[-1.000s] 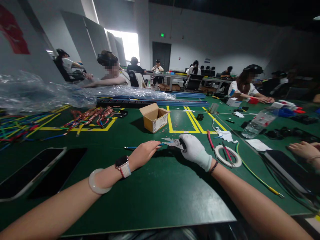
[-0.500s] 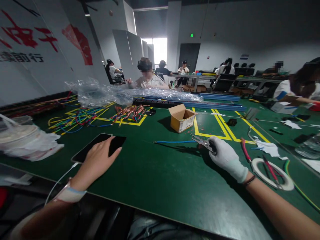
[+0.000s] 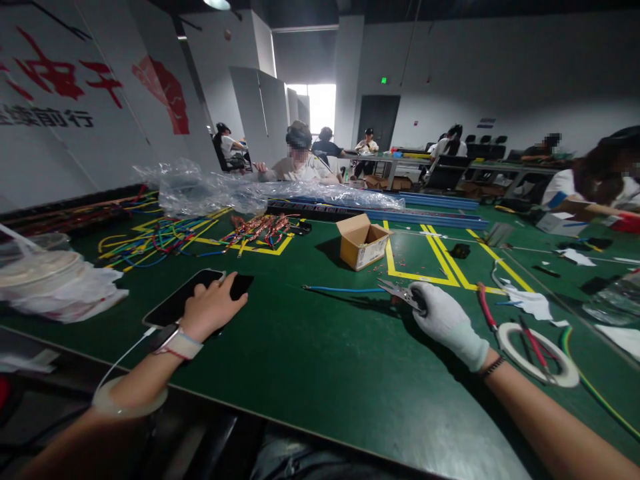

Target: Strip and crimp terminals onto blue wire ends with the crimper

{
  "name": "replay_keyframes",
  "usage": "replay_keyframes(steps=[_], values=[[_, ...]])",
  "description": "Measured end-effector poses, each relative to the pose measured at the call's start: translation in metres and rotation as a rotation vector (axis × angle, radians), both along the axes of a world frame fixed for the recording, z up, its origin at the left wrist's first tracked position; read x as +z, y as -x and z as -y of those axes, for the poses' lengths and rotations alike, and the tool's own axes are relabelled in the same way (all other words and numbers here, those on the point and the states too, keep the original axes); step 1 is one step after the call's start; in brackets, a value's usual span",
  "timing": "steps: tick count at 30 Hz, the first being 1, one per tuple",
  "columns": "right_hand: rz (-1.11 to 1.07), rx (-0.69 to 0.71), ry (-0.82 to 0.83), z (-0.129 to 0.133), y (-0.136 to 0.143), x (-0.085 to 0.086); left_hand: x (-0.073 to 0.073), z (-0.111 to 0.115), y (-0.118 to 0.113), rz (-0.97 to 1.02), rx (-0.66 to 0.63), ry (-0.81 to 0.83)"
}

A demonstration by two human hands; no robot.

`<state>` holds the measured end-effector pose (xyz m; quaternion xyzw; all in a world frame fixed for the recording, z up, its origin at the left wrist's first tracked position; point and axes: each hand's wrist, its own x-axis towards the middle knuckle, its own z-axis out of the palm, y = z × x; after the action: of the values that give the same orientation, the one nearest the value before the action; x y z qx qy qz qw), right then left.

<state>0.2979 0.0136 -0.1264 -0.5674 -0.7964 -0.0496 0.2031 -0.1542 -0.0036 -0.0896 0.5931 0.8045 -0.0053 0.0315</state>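
My left hand (image 3: 213, 310) is bare and lies palm down across a flat black object (image 3: 241, 287), its fingers bent and apart. Left of it, a black phone (image 3: 175, 300) lies with a white cable plugged into its near end. My right hand (image 3: 445, 320), in a white glove, grips the handles of wire pliers (image 3: 397, 291). Their jaws point left, at the right end of a blue wire (image 3: 340, 289); whether they pinch it I cannot tell. At the wire's left end is a small metal tip.
An open cardboard box (image 3: 363, 247) stands beyond the pliers. Bundled coloured wires (image 3: 165, 237) and copper-coloured pieces (image 3: 260, 230) lie back left. On the right are a white tape roll (image 3: 510, 357) and a red-handled tool (image 3: 485, 307). Left sits a bagged cup (image 3: 55, 280). Other people sit beyond.
My left hand has shifted right across the black object, its fingers more bent and its wrist farther forward. My right hand and the pliers appear slightly farther left, as the view has shifted a little.
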Motion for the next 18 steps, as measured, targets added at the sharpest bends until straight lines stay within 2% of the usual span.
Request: replay_keyframes(steps=[18], values=[[0.030, 0.018, 0.010, 0.0001, -0.0021, -0.0033, -0.0039, 0.0035, -0.0076, -0.005, -0.010, -0.009]])
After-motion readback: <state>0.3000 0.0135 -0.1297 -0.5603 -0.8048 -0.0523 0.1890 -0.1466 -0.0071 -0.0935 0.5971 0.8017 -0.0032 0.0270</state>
